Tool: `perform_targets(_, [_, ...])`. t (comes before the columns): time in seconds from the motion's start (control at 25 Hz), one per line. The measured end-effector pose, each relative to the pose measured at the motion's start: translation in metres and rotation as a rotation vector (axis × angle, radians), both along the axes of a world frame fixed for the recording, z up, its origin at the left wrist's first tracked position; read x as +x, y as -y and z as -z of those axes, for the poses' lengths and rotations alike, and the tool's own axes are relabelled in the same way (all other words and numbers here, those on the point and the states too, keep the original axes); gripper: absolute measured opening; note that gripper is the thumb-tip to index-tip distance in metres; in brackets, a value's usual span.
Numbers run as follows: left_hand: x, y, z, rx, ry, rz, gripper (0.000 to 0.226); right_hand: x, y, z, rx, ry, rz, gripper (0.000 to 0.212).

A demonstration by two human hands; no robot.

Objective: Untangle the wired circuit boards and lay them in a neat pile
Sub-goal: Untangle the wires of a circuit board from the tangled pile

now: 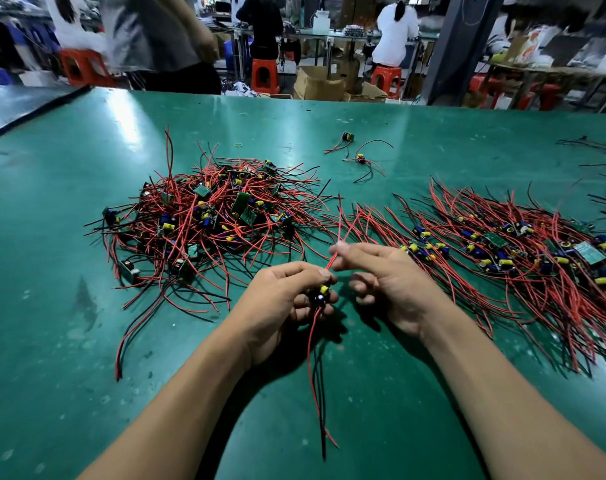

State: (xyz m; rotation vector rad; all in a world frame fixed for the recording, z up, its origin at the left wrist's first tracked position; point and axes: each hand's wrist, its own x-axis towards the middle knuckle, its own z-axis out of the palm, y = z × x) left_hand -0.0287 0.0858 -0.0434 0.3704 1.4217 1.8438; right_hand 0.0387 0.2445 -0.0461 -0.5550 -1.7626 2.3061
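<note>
A green mat covers the table [86,341], scuffed and glossy under the overhead light. Beyond its far edge is a workshop: people [396,32] sit with their backs turned at benches, on red stools [265,76], and cardboard boxes [317,84] stand on the floor.

Left of centre on the mat lies a tangled heap [208,216] of small wired boards, red and black leads crossing every way. To the right, a flatter pile [502,251] has its leads lying roughly parallel. Two loose boards [348,136] lie apart farther back, near a small yellow rubber band [238,145]. Thin black cables [592,145] lie at the far right.

Between heap and pile, toward the front, the left hand [287,299] grips one circuit board [324,292], fingers curled round it. Its lower leads [313,368] trail toward the camera. The right hand [384,275] pinches the board's upper red wire [330,264] between thumb and forefinger, the other fingers loosely curled.

The left fingers hide most of the held board. The flatter pile runs off the right edge, and the background is blurred.
</note>
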Motion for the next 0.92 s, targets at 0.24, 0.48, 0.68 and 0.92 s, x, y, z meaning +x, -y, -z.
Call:
perform_targets(0.24, [0.002,-0.001,0.000,-0.012,-0.019,-0.014,0.016,-0.001,0.010,0.001,0.009,0.000,-0.037,0.027])
perform_targets(0.48, [0.005,0.000,-0.003,-0.045,-0.143,0.054,0.024,-0.008,0.009,0.003,0.025,-0.043,0.185,0.009])
perform_targets(0.68, [0.005,0.000,0.000,-0.061,-0.209,0.104,0.021,-0.008,0.006,0.000,0.029,-0.083,0.331,0.013])
perform_targets(0.92, [0.005,0.000,0.004,-0.064,-0.228,0.120,0.009,-0.003,-0.008,-0.014,-0.371,-0.069,0.327,0.027])
